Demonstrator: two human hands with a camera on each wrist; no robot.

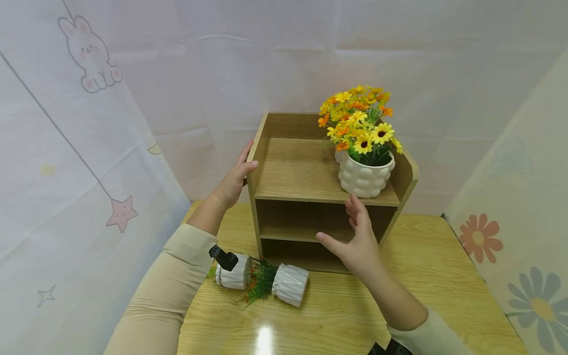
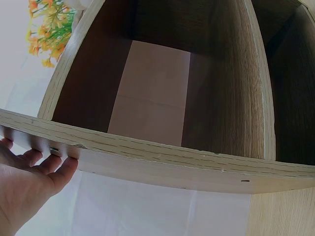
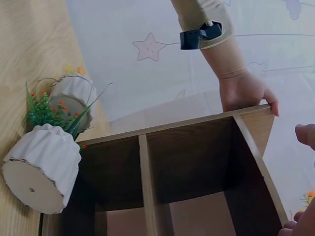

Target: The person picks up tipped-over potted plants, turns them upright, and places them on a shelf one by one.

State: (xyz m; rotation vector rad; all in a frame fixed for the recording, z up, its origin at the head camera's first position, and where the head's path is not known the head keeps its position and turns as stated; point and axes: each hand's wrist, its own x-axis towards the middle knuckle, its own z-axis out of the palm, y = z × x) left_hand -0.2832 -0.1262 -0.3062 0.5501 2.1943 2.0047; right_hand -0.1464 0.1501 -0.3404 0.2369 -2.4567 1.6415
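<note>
A small wooden shelf [image 1: 306,172] with an upper deck and two compartments below stands on the table. My left hand [image 1: 232,185] grips its left side panel, thumb over the edge; in the left wrist view the fingers [image 2: 64,169] press on the panel's outer face. My right hand [image 1: 357,241] is in front of the shelf, thumb and fingers apart, holding nothing. Its fingertips are just below a cream bumpy flowerpot [image 1: 366,177] of yellow flowers, which stands at the deck's right front. Behind that pot, orange and yellow flowers [image 1: 355,106] rise from another pot, mostly hidden.
Two white pleated pots [image 1: 290,284] [image 3: 74,93] with green, red-flowered plants lie on their sides on the wooden table [image 1: 333,315], before the shelf's left front. Printed cloth [image 1: 288,64] surrounds the table at the back and sides.
</note>
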